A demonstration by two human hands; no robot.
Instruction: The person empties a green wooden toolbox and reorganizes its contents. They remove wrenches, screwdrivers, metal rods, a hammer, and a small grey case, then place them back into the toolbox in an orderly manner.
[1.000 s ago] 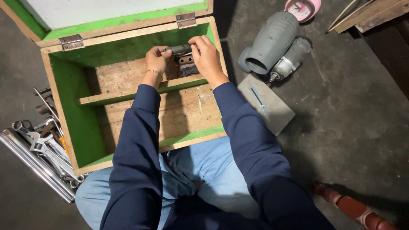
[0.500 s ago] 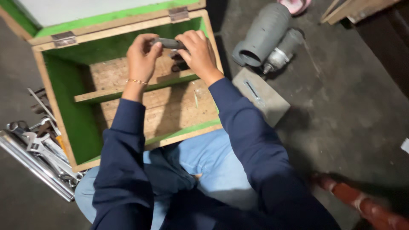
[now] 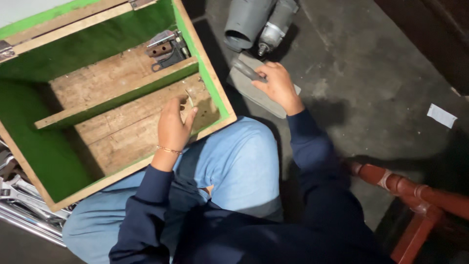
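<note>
— Green paint lines the inside of the wooden box [image 3: 44,161], right?

— Yes, and bare planks make its floor. A wooden divider [image 3: 117,95] splits it into a far compartment and a near one.

— Where is the left hand [image 3: 175,128]?

— Over the near compartment, close to the box's right wall, its fingers curled loosely; the grip is narrow and I see nothing held in it. A thin bracelet [image 3: 169,150] sits on the wrist.

— And the right hand [image 3: 277,87]?

— Outside the box, on the floor side. Its grip is closed on a dark grey cylindrical tool [image 3: 248,71], which lies over a flat grey slab [image 3: 254,95] just beside the box.

— What remains in the box?

— Some metal parts [image 3: 167,48] in the far compartment's right corner, against the divider.

— Anything else around?

— A grey power tool [image 3: 259,22] lies beyond the slab, wrenches [image 3: 19,195] lie left of the box, and a reddish wooden leg [image 3: 415,190] stands at the right.
</note>
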